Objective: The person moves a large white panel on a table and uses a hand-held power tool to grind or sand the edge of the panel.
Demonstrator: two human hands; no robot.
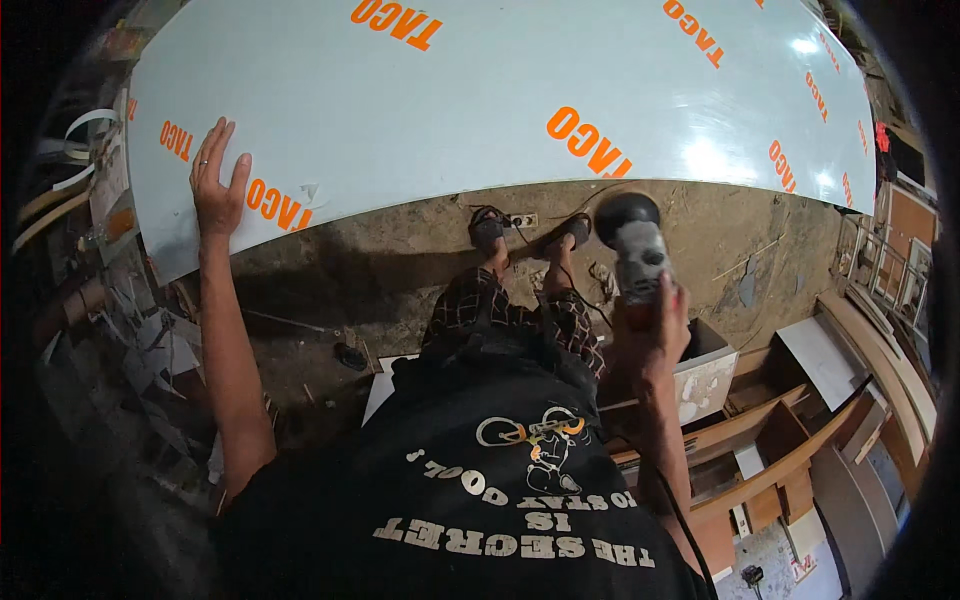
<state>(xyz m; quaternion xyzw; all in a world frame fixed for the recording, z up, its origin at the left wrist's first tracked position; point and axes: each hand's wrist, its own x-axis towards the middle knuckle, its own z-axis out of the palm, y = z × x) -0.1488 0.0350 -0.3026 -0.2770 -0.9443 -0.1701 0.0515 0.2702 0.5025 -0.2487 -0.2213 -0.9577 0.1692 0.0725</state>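
A large pale board (460,110) with orange printing spans the far side of the view. My left hand (217,190) lies on its left part, palm down and fingers stretched, with a ring on one finger. In my right hand (668,335) is an angle grinder (642,255) with a grey body and a round black head. The head is just off the board's near edge; whether it touches the edge I cannot tell. My fingers wrap round the rear of the body and partly hide it. A dark cord (680,520) runs along my right forearm.
A power socket block (523,220) lies on the floor by my feet, with a cord near my legs. At the right are an open wooden frame (770,470) and curved strips (875,360). Scraps (165,345) clutter the left side.
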